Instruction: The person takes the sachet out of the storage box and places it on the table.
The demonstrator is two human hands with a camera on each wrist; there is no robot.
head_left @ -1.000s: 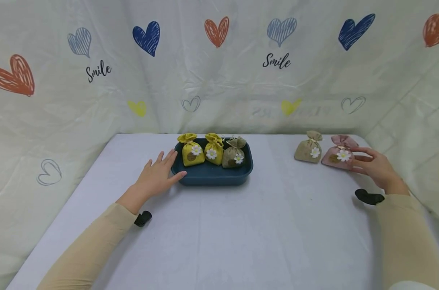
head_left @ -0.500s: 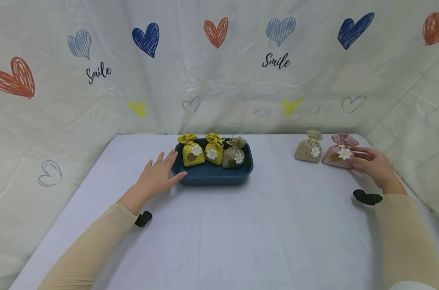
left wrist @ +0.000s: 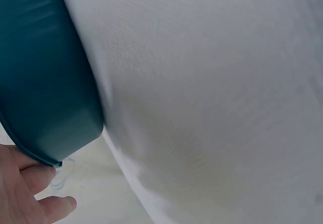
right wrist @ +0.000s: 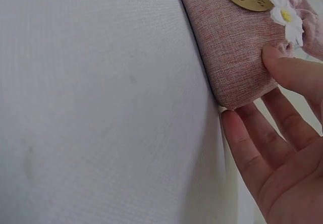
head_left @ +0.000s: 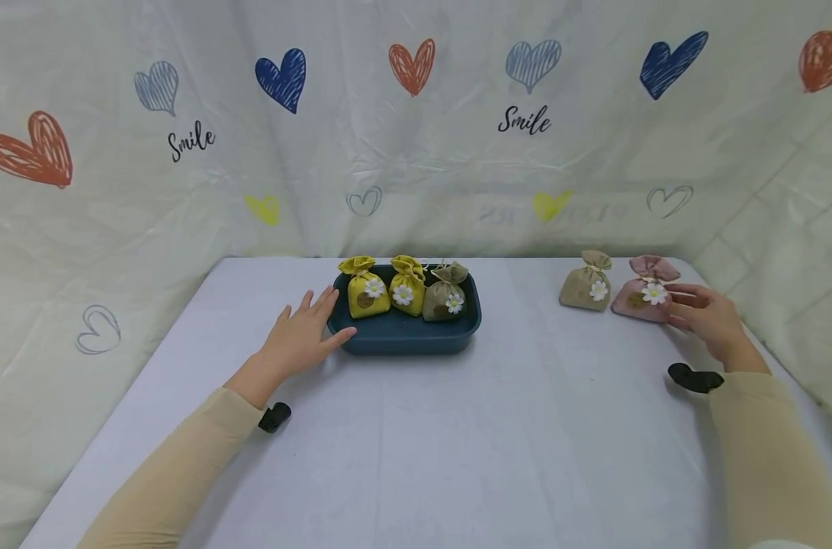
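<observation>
My left hand [head_left: 299, 337] rests its spread fingers on the left rim of a dark blue tray [head_left: 409, 345]; the left wrist view shows fingertips at the tray's edge [left wrist: 35, 161]. Inside stand two yellow drawstring pouches [head_left: 369, 299] and a grey-green drawstring pouch [head_left: 444, 297], each with a white flower. At the right, my right hand [head_left: 712, 320] holds a pink drawstring pouch [head_left: 628, 299] by its right side. In the right wrist view the thumb [right wrist: 290, 72] presses the pouch's front, with fingers at its side and behind. The pouch sits on the table.
A beige drawstring pouch [head_left: 582, 288] stands on the white table [head_left: 498, 427], just left of the pink one. Behind the table hangs a pale curtain [head_left: 443, 168] printed with hearts and "Smile". Black straps [head_left: 693, 378] show at both wrists.
My right hand has shifted very slightly with the pink pouch, which now stands a little more upright. The left hand and tray stay in place; the head view tilts slightly.
</observation>
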